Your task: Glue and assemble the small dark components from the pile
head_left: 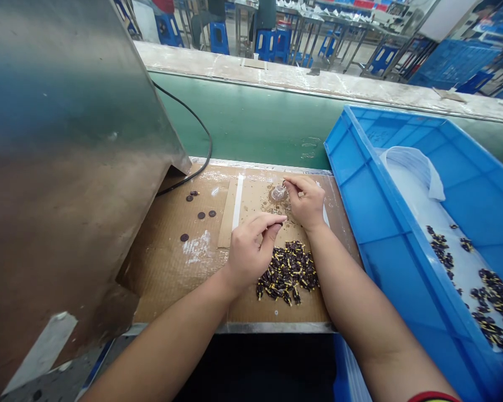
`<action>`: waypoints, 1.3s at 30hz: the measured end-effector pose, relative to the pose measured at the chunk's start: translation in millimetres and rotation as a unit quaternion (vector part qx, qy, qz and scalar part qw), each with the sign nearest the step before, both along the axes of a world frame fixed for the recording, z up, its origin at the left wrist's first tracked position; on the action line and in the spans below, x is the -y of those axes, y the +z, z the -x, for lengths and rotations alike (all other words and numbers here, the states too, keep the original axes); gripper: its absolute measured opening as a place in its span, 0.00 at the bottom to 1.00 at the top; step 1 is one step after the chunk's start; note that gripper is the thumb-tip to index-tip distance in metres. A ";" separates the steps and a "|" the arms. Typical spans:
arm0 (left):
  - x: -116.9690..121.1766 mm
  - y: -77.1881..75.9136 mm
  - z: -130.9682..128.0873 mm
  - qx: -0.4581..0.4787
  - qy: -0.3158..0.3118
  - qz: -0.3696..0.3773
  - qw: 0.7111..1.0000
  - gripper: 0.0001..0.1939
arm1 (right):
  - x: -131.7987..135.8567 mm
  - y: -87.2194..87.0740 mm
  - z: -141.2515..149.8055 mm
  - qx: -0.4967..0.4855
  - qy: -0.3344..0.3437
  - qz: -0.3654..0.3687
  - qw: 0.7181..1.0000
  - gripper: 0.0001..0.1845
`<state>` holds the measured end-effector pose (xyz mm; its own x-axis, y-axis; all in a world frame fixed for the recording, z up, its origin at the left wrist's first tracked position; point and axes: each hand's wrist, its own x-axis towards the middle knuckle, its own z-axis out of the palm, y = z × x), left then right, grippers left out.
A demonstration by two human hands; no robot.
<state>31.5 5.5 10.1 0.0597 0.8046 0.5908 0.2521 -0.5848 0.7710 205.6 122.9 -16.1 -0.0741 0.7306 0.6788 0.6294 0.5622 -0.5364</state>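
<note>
Over the cardboard-covered bench, my left hand (252,247) is closed in a pinch, with the edge of a small dark piece (280,224) showing at its fingertips. My right hand (307,200) is also pinched shut, its fingertips just above and beside a small clear cup (278,193). A tiny dark bit shows at those fingertips, too small to name. Wet-looking spots surround the cup on a cardboard sheet (254,204). Below my hands lies a heap of small dark brown parts with yellow bits (289,273), partly hidden by my left hand.
Several dark round discs (184,237) lie on the bench's left side. A large metal housing (67,167) with a black cable (205,128) stands at left. A blue bin (373,223) at right holds more dark-and-yellow parts (497,304). A green belt (251,114) runs behind.
</note>
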 end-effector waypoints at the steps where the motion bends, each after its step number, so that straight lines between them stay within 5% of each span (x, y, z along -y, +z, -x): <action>1: 0.2 0.7 -0.1 0.000 0.001 0.000 1.000 0.11 | -0.1 -0.2 0.0 0.000 -0.001 0.000 1.000 0.10; 9: 0.1 0.0 0.9 0.004 0.009 0.002 1.000 0.12 | 1.3 1.3 0.2 0.000 -0.010 0.006 1.000 0.11; 13: -1.3 -6.0 -0.9 0.076 0.008 0.093 0.993 0.14 | -0.2 0.3 -2.3 -0.007 -0.026 0.009 1.000 0.11; 19: -10.4 -3.1 -0.8 0.252 -0.004 0.254 0.934 0.12 | 5.5 8.3 -2.7 -0.030 -0.069 0.030 0.997 0.10; 25: -16.7 -2.3 3.4 0.338 0.001 0.297 0.893 0.15 | 30.3 36.4 7.3 -0.086 -0.100 -0.033 0.991 0.11; 29: -16.5 -4.4 5.3 0.372 0.001 0.316 0.872 0.18 | 40.2 45.0 6.8 -0.036 -0.084 0.048 0.995 0.09; 31: -16.9 -5.5 6.6 0.389 0.001 0.321 0.864 0.18 | 50.4 47.7 7.8 -0.085 -0.087 0.068 0.990 0.09; 34: -17.7 -6.9 8.4 0.373 0.014 0.303 0.877 0.18 | 71.4 48.4 16.0 -0.237 -0.003 0.154 0.959 0.13; 37: -16.5 -6.9 8.3 0.294 0.026 0.255 0.921 0.16 | 86.1 44.6 27.6 -0.365 0.142 0.287 0.874 0.14; 39: -14.5 -6.2 7.5 0.244 0.032 0.218 0.945 0.14 | 89.1 42.5 32.6 -0.415 0.182 0.331 0.827 0.12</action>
